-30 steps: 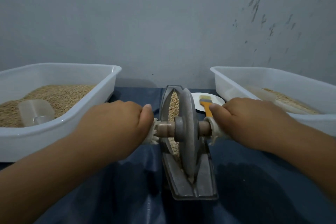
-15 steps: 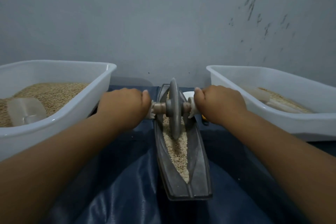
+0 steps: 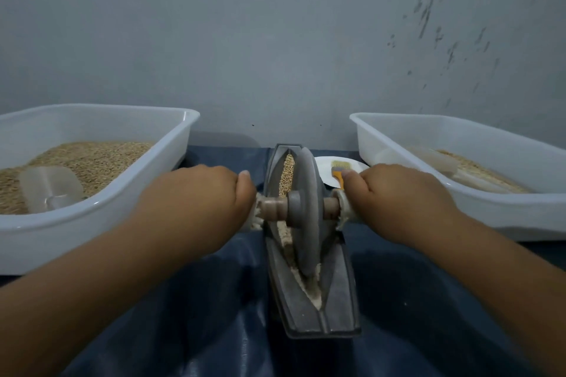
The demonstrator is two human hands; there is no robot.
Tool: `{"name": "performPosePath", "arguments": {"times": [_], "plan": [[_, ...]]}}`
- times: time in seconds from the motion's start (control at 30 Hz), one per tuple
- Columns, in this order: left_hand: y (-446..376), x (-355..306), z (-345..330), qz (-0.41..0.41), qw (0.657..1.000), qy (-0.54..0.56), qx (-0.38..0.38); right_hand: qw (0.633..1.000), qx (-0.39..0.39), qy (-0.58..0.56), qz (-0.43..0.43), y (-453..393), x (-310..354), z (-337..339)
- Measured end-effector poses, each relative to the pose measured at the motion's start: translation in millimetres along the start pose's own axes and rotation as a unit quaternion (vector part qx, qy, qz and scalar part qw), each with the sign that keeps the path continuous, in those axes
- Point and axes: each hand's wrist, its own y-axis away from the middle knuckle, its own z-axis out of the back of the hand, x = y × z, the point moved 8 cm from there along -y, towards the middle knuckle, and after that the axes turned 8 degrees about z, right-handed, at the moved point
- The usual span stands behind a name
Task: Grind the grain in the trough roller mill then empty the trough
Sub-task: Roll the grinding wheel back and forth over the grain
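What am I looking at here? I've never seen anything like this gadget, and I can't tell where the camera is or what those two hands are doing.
The camera sits on the person's head, looking forward and down, so both arms reach in from the bottom of the picture. In the middle lies a narrow metal trough with grain inside. A heavy grinding wheel stands on edge in it, on a wooden axle. The left hand grips one end of that axle and the right hand grips the other, to roll the wheel along the trough and crush the grain. On either side stands a white tub: the left tub holds grain and a clear scoop, the right tub holds less. Behind the wheel, a small brush rests on a white plate. Everything sits on a dark blue cloth.
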Motion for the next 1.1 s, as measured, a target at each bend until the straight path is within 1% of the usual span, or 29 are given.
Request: {"name": "performPosePath", "arguments": {"times": [0.1,0.2,0.27,0.4,0.43,0.57,0.67,0.8,0.83,0.87,0.93,0.97,1.03,1.1], "plan": [[-27.5,10.2,-7.9,0.044,0.997,-0.022,-0.054,0.999,-0.040,0.005,-0.011,-28.3,-7.9,-18.6],[-52.1,17.1,-15.3,0.085,0.995,-0.028,-0.049,0.995,-0.100,-0.012,-0.018,-47.6,-10.4,-23.2],[-57.8,18.6,-18.4,0.091,0.995,-0.022,-0.041,0.993,-0.115,-0.009,-0.017,-52.9,-9.6,-22.3],[-42.8,16.1,-10.8,0.078,0.997,-0.002,-0.026,0.998,-0.069,0.003,0.010,-40.0,-5.1,-20.1],[-36.1,14.0,-7.9,0.066,0.998,0.003,-0.014,0.998,-0.052,0.011,0.025,-33.7,-3.1,-19.8],[-3.4,3.2,13.4,0.006,0.999,0.028,0.034,0.999,0.028,-0.019,0.031,-0.6,0.1,-3.6],[16.7,2.0,37.0,-0.030,0.999,0.032,0.017,0.998,0.045,-0.046,0.028,21.4,5.3,19.3],[21.3,3.6,38.6,-0.030,0.999,0.026,0.001,0.997,0.061,-0.043,0.013,25.9,2.1,24.8],[18.8,2.2,31.5,-0.025,0.999,0.022,0.006,0.998,0.055,-0.035,0.010,23.4,3.0,19.3],[14.0,0.0,21.7,-0.021,1.000,0.015,0.008,0.999,0.032,-0.017,0.009,18.4,2.7,13.2],[-0.3,0.0,5.1,0.001,1.000,-0.008,0.000,0.999,-0.034,0.016,0.003,3.0,0.0,1.8],[-9.5,2.9,-0.8,0.021,1.000,-0.009,-0.008,0.998,-0.060,0.009,-0.004,-7.3,-1.6,-4.1],[-30.6,10.3,-9.9,0.059,0.998,-0.007,-0.019,0.997,-0.077,-0.003,-0.010,-30.0,-5.7,-16.2],[-49.2,15.0,-14.7,0.083,0.996,-0.016,-0.014,0.995,-0.093,-0.012,-0.021,-47.4,-11.0,-23.1]]}}
